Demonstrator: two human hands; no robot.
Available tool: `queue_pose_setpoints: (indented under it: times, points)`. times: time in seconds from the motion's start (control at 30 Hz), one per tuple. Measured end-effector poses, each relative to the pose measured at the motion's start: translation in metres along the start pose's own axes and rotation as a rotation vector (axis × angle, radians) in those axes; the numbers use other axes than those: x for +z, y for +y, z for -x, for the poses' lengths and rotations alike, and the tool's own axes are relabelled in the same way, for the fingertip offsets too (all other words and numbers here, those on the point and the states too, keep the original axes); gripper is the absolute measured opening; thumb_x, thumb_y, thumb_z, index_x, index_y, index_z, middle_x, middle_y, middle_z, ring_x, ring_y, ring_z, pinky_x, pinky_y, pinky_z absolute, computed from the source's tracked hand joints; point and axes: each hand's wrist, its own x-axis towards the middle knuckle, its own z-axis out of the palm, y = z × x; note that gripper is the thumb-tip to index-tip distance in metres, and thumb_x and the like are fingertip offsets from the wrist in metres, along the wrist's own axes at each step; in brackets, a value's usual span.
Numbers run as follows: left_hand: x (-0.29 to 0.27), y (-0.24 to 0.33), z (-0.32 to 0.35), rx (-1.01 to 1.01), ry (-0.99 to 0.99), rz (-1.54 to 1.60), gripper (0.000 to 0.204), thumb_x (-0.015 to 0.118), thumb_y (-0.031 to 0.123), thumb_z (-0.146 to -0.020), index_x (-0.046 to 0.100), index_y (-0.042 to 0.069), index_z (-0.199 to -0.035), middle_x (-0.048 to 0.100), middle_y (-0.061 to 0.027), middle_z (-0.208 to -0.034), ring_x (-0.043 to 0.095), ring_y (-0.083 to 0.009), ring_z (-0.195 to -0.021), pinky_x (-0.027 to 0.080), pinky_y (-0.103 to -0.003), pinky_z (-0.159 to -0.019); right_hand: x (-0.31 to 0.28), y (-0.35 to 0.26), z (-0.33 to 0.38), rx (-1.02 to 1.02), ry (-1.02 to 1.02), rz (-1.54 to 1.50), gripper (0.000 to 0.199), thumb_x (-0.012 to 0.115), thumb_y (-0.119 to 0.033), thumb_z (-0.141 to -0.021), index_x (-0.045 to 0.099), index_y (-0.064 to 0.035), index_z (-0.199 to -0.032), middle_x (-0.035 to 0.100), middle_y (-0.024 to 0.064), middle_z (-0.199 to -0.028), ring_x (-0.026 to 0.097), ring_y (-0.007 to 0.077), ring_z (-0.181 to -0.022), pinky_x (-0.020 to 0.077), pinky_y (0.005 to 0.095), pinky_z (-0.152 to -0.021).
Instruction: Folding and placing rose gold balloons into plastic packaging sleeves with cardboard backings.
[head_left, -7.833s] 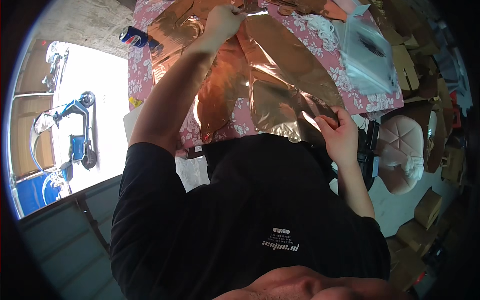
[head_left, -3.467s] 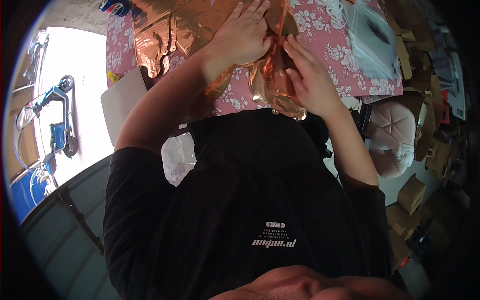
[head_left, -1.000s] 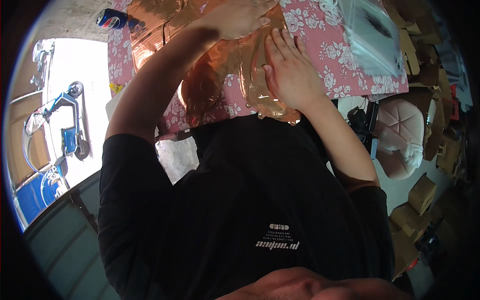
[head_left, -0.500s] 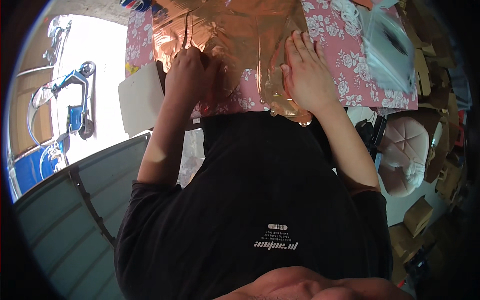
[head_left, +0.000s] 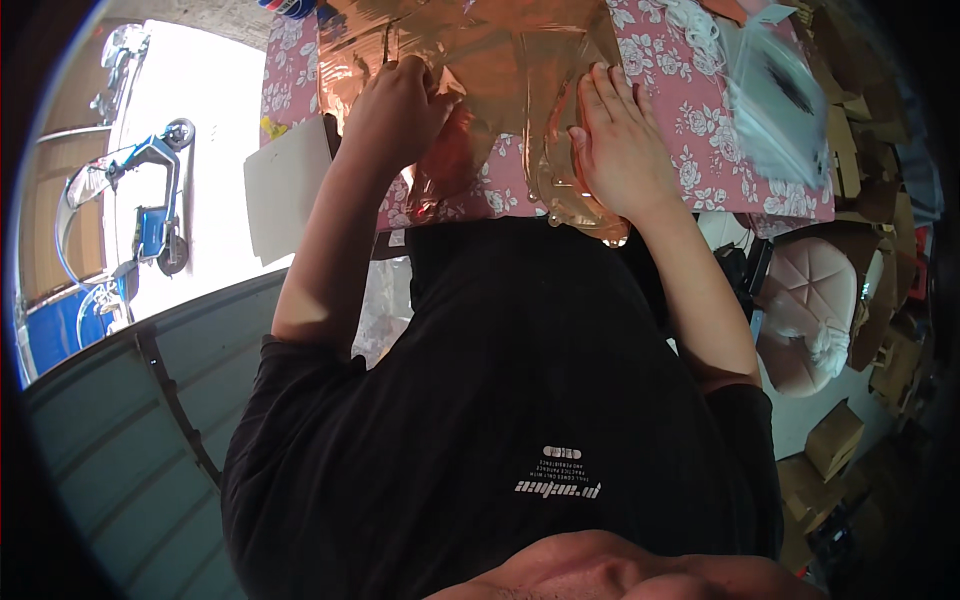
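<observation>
A shiny copper-coloured foil sheet [head_left: 480, 60] lies spread on the table, with a curved strip ending in rounded tabs hanging near the front edge. My right hand [head_left: 622, 140] rests palm down on its right side, fingers stretched out together and thumb apart. On the left part of the foil, my left hand [head_left: 395, 108] is closed, its fingers curled down and their tips hidden. A thin dark line [head_left: 387, 42] shows just beyond the left fingers; whether it is a tool or a fold in the foil, I cannot tell.
The table has a pink cloth with white flowers [head_left: 690, 160]. A pale board [head_left: 290, 195] sticks out at its left edge. At the right lie clear plastic bags [head_left: 775, 105] and white cord [head_left: 692, 30]. A cushioned seat [head_left: 810, 300] and cardboard boxes [head_left: 835, 440] stand to the right.
My left hand has moved farther from my body and slightly right over the foil. My right hand stays flat in nearly the same place.
</observation>
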Motion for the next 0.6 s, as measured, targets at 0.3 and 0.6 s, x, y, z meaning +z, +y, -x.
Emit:
queue_pose_setpoints:
  times: [0.3, 0.6]
  points:
    - [-0.005, -0.003, -0.013, -0.242, -0.405, 0.107, 0.045, 0.072, 0.044, -0.092, 0.07, 0.001, -0.103, 0.074, -0.0223, -0.092, 0.072, -0.0396, -0.081, 0.056, -0.046, -0.076, 0.002, 0.0, -0.001, -0.011, -0.002, 0.035, 0.059, 0.052, -0.028, -0.105, 0.04, 0.0032, -0.154, 0.037, 0.0208, -0.164, 0.03, 0.0344, -0.155, 0.0208, 0.0502, -0.128]
    - [-0.001, -0.027, -0.03, -0.192, -0.205, 0.242, 0.047, 0.08, 0.041, -0.088, 0.07, 0.001, -0.113, 0.075, -0.0139, -0.089, 0.073, -0.0257, -0.08, 0.056, -0.037, -0.074, 0.003, 0.0, -0.001, -0.014, 0.017, 0.014, 0.059, 0.051, -0.028, -0.105, 0.041, 0.0033, -0.154, 0.038, 0.0213, -0.163, 0.031, 0.0347, -0.155, 0.0212, 0.0509, -0.128]
